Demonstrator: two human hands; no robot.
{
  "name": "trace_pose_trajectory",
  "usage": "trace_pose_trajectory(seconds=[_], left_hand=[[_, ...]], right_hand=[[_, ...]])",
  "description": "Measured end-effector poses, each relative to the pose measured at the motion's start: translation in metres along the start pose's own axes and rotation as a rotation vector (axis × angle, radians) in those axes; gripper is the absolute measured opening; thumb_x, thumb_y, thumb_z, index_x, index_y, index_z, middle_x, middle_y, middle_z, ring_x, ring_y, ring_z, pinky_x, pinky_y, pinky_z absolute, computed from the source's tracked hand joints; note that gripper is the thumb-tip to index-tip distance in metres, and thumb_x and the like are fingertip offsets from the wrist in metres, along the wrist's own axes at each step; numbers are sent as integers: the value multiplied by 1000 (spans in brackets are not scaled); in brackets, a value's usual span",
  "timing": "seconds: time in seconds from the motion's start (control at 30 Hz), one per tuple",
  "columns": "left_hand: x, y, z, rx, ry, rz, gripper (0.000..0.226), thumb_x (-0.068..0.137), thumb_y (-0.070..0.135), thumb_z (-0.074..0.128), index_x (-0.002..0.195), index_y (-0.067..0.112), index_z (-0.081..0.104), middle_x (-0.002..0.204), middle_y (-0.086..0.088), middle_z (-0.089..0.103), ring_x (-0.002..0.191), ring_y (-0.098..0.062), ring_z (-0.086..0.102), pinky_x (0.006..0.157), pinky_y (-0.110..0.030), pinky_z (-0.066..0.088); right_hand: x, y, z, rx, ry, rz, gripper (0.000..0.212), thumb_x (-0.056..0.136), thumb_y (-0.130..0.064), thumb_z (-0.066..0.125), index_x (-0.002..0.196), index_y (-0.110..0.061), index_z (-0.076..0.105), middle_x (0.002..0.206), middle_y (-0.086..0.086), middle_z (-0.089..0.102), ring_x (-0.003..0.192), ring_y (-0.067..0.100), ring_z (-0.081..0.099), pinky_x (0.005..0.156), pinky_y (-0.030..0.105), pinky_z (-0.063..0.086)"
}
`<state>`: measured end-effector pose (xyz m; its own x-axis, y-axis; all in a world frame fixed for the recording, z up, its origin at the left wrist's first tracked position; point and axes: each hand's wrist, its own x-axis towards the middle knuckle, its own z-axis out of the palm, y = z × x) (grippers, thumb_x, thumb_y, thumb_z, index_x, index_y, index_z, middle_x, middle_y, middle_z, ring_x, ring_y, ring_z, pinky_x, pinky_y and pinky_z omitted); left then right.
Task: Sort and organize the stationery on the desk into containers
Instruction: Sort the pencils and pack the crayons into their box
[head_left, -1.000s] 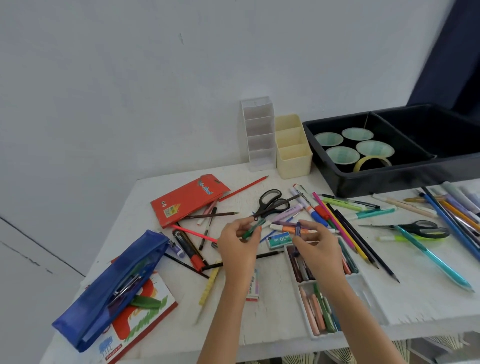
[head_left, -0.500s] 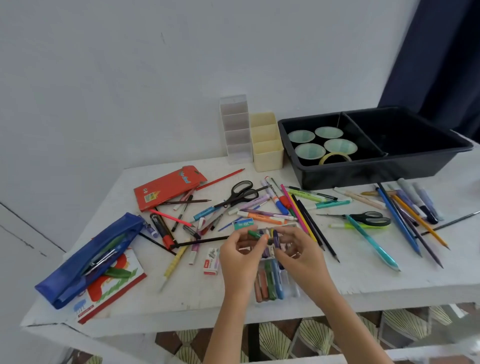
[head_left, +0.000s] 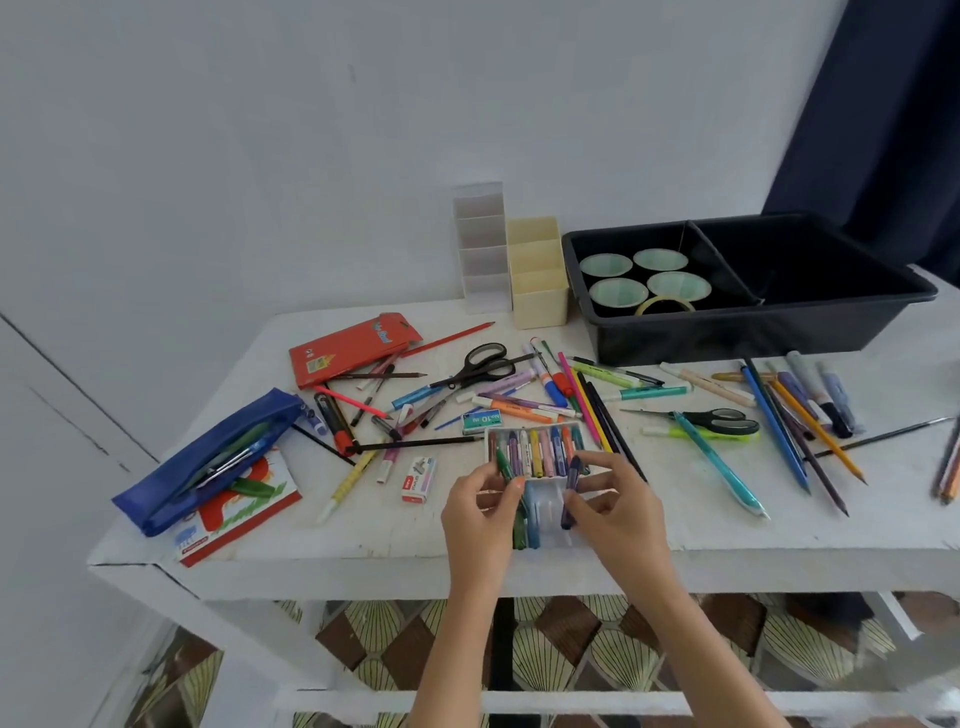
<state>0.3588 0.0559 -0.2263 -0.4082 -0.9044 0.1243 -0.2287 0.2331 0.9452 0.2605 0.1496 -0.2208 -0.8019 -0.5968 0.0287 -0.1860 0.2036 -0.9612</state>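
1. White paint covers the bench (head_left: 363, 535). Both forearms reach in over its near edge, and patterned floor tiles show underneath.
2. The left hand (head_left: 483, 514) has its grip closed on a green crayon (head_left: 503, 462), pinched between thumb and fingertips. The crayon's far end lies at the left end of the filled crayon row.
3. The right hand (head_left: 618, 509) pinches a violet-blue crayon (head_left: 573, 470) in its grip. The crayon stands steeply, just beside the right end of the same row.
4. A white crayon tray (head_left: 488, 441) lies between and under both hands. Its far half holds crayons side by side. Fingers hide most of the near half, where only a few bluish and green sticks and some bare slots show. Whether either held crayon touches the tray cannot be told.
5. Left of the hands sits a small staples box (head_left: 418, 478). Further left, a blue pencil case (head_left: 208, 457) lies on a booklet (head_left: 244, 514).
6. Beyond the tray are loose markers, black scissors (head_left: 483, 364) and a red pencil box (head_left: 353, 348).
7. To the right lie a teal pen (head_left: 722, 467), a second pair of scissors (head_left: 717, 421) and coloured pencils (head_left: 774, 426). A few more pencils are cut off at the right edge.
8. Farthest back, a black tub (head_left: 727, 338) holds pale green cups (head_left: 618, 291) and a tape roll (head_left: 665, 299) in its left compartment. The right compartment is too dark to make out. A cream organizer (head_left: 537, 275) and a white organizer (head_left: 480, 244) stand beside the tub.
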Motion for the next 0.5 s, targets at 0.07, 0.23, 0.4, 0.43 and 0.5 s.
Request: trace_pose_trajectory(seconds=[0.07, 0.23, 0.4, 0.43, 0.5], left_hand=[[-3, -2, 1, 38, -20, -16, 34, 85, 17, 67, 117, 9, 62, 93, 2, 65, 80, 1, 59, 67, -7, 48], [-6, -1, 7, 51, -49, 16, 33, 82, 10, 71, 113, 5, 63, 81, 5, 64, 73, -2, 60, 66, -6, 47], [-8, -1, 16, 141, -108, 82, 31, 81, 8, 71, 110, 3, 64, 83, 4, 61, 72, 2, 56, 67, -4, 45], [-9, -1, 17, 170, -117, 100, 30, 81, 7, 70, 110, 2, 64, 87, 1, 60, 73, 1, 55, 68, -4, 44], [-10, -2, 20, 236, -129, 134, 32, 82, 5, 68, 113, 4, 62, 94, -2, 58, 75, 0, 53, 69, -5, 44]], right_hand=[[-3, 1, -1, 3, 18, -9, 34, 83, -5, 68, 110, -22, 57, 80, -1, 64, 59, 4, 61, 51, 13, 48], [-9, 6, -1, 9, 19, -16, 33, 81, -7, 71, 108, -21, 60, 74, -4, 67, 66, 8, 64, 59, 19, 51], [-8, 9, -2, -52, 7, -64, 33, 81, -7, 72, 107, -22, 60, 73, -5, 65, 66, 9, 64, 61, 22, 55], [-8, 9, -1, -74, -4, -74, 33, 81, -7, 71, 107, -23, 60, 73, -6, 65, 66, 8, 64, 61, 20, 54], [-7, 12, 0, -108, -22, -89, 34, 81, -7, 72, 108, -23, 60, 72, -6, 65, 65, 7, 64, 62, 22, 55]])
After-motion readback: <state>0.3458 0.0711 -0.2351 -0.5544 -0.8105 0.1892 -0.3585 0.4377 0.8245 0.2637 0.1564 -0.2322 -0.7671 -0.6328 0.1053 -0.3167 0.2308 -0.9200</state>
